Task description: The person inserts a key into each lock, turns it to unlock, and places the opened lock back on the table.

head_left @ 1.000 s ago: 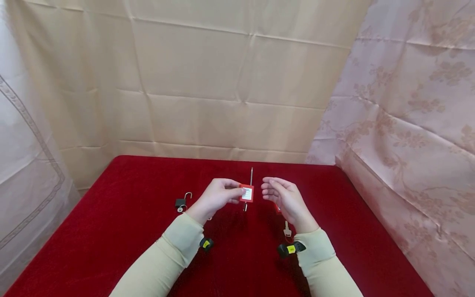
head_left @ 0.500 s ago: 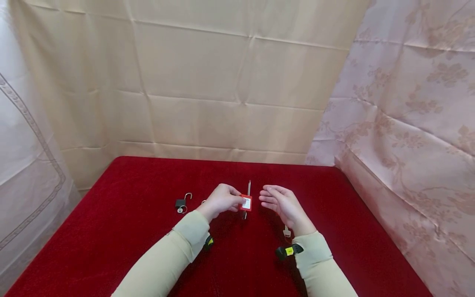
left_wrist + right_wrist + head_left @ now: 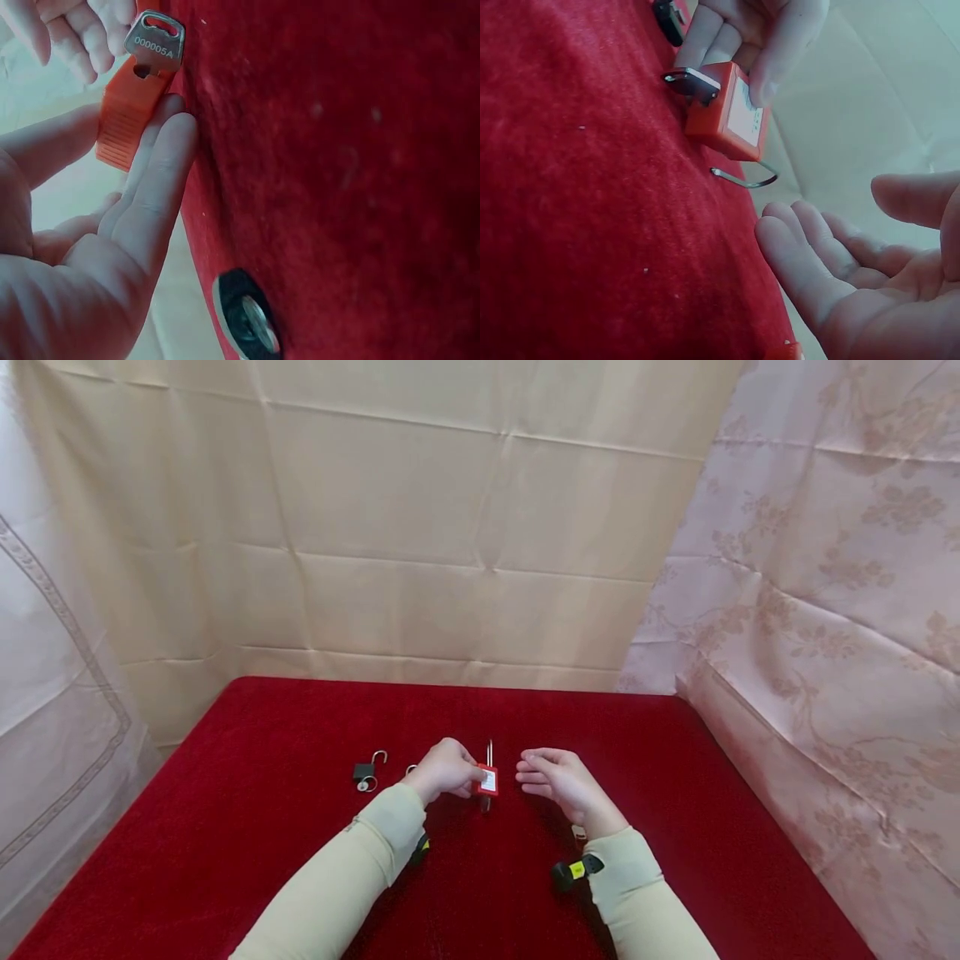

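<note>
My left hand [image 3: 447,770] pinches a red padlock [image 3: 487,781] by its side edge, just over the table. The padlock has a white label on its face, and its shackle [image 3: 750,182] is open and points away. A silver key [image 3: 156,43] sticks out of the padlock's base. To the right of it, my right hand [image 3: 557,779] hovers with relaxed fingers, apart from the shackle and holding nothing. Below the right wrist, part of another key [image 3: 579,832] shows on the cloth; the hand hides whatever it belongs to.
A black padlock [image 3: 364,772] with open shackle and a ringed key lies on the red cloth [image 3: 247,827] left of my left hand. A metal ring [image 3: 411,769] peeks out behind that hand. In the right wrist view, a red bit [image 3: 784,351] shows at the bottom.
My left hand has brought the red padlock nearer to me and slightly left, lower over the table. The right hand has followed the same way, staying open and now covering the other red padlock.
</note>
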The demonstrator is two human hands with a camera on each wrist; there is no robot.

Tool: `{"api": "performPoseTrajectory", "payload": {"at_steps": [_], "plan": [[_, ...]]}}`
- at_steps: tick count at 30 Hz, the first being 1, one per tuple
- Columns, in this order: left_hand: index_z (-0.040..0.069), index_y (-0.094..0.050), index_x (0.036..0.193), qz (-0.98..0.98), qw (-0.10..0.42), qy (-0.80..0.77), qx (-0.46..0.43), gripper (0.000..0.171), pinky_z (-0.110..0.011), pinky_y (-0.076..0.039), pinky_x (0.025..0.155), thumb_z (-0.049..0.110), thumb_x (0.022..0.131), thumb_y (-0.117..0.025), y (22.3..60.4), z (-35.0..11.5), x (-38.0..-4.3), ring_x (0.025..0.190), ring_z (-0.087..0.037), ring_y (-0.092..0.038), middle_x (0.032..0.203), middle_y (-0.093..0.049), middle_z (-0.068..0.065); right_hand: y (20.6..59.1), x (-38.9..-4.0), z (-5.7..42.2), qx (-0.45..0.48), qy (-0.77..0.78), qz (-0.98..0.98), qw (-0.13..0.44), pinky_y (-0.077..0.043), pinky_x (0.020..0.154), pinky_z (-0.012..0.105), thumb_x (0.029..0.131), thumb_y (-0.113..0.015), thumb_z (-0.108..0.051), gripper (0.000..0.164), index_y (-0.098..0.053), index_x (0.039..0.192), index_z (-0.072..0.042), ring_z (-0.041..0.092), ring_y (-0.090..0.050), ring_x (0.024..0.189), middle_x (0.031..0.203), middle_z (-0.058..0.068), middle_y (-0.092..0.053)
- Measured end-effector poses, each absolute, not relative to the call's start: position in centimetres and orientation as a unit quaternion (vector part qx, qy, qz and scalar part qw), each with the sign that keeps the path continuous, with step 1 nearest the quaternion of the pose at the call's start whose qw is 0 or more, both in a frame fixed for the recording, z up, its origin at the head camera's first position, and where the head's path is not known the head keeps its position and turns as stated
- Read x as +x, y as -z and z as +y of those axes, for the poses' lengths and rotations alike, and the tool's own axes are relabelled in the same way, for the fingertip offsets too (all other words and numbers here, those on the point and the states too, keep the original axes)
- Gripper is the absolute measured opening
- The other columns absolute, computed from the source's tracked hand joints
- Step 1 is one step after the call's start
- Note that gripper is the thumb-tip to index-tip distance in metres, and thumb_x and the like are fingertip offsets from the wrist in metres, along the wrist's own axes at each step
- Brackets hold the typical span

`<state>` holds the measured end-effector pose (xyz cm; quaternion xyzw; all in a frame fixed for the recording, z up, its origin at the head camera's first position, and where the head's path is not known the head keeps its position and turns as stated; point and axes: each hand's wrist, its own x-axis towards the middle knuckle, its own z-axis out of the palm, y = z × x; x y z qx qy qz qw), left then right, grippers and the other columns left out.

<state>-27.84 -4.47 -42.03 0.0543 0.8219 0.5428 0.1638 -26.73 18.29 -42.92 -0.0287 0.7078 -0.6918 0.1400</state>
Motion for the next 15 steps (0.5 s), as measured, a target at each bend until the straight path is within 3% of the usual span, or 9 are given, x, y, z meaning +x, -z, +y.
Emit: {"api": "performPoseTrajectory", "payload": {"at_steps": [6,11,15], "plan": [[-0.007,-0.071,0.096,0.841,0.153,-0.518,0.035,0.015,-0.033,-0.06,0.066,0.005,0.087,-0.076,42.01,-4.89,-27.9,0.07,-0.018,-0.071,0.081,-0.071,-0.012,43.11,-26.65,18.14,-0.035,0.674,0.724,0.144,-0.055,0.092,0.043,0.106,-0.053,-0.011,0.042,-0.048,0.137,0.016,0.036,-0.066,0.109,0.126,0.034,-0.06],[-0.003,-0.071,0.086,0.863,0.139,-0.485,0.021,0.01,-0.031,-0.06,0.062,0.005,0.087,-0.076,42.03,-5.28,-28.21,0.063,-0.015,-0.066,0.074,-0.07,-0.011,43.26,-26.68,18.03,-0.034,0.67,0.728,0.141,-0.055,0.092,0.043,0.106,-0.053,-0.01,0.04,-0.048,0.136,0.017,0.038,-0.066,0.11,0.123,0.034,-0.061],[0.001,-0.07,0.078,0.885,0.137,-0.444,0.029,0.015,-0.03,-0.059,0.06,0.008,0.089,-0.075,41.96,-5.44,-28.41,0.06,-0.017,-0.066,0.069,-0.069,-0.011,43.35,-26.61,17.96,-0.031,0.667,0.73,0.143,-0.055,0.092,0.044,0.105,-0.054,-0.01,0.041,-0.049,0.136,0.016,0.04,-0.066,0.111,0.122,0.034,-0.062]]}}
